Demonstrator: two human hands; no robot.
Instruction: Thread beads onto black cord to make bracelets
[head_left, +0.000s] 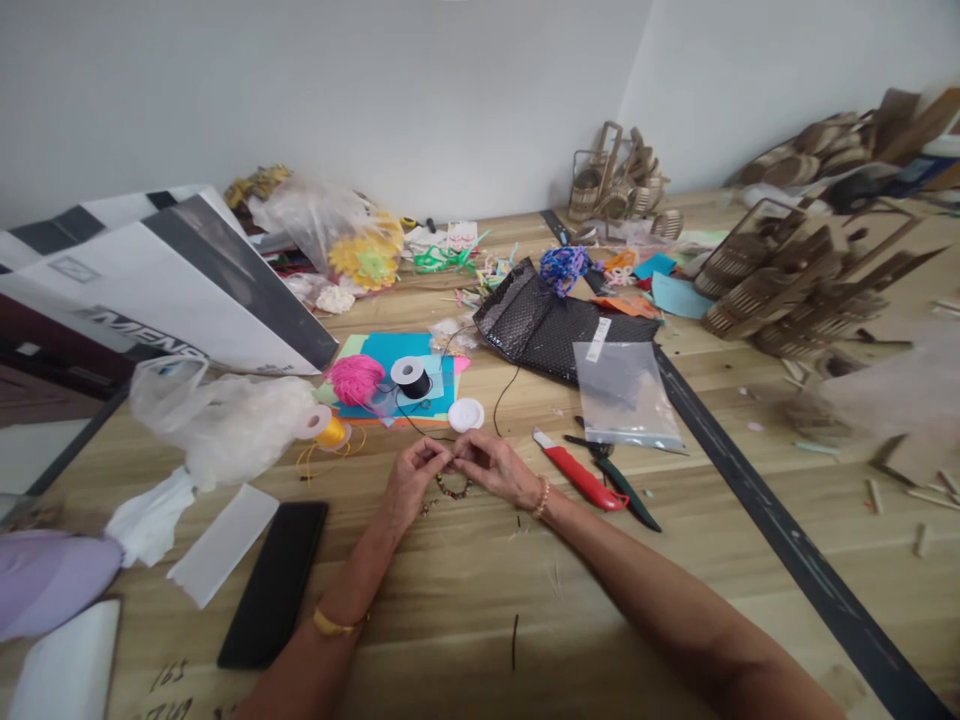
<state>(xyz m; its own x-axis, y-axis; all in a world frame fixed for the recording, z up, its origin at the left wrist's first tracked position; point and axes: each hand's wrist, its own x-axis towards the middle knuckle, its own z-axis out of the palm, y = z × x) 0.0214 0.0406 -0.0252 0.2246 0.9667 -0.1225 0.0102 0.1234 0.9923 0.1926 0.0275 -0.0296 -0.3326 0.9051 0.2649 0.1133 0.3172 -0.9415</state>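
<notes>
My left hand (411, 482) and my right hand (495, 468) meet over the wooden table (480, 600), fingertips pinched together on a thin black cord. A small loop of coloured beads (453, 487) hangs on that cord between and just below the two hands. The cord runs up toward a black thread spool (411, 377) lying on coloured paper sheets (390, 352). A white round lid (466, 414) sits just beyond my fingers. A pearl bracelet is on my right wrist, a yellow band on my left.
A red utility knife (581, 481) and dark scissors (619, 482) lie to the right, near a clear zip bag (626, 393) and a black mesh pouch (544, 325). A black phone (276, 581), white plastic bag (225, 425), pink yarn (355, 378) and orange spool (328, 430) lie left. Wooden baskets (787, 285) stand far right.
</notes>
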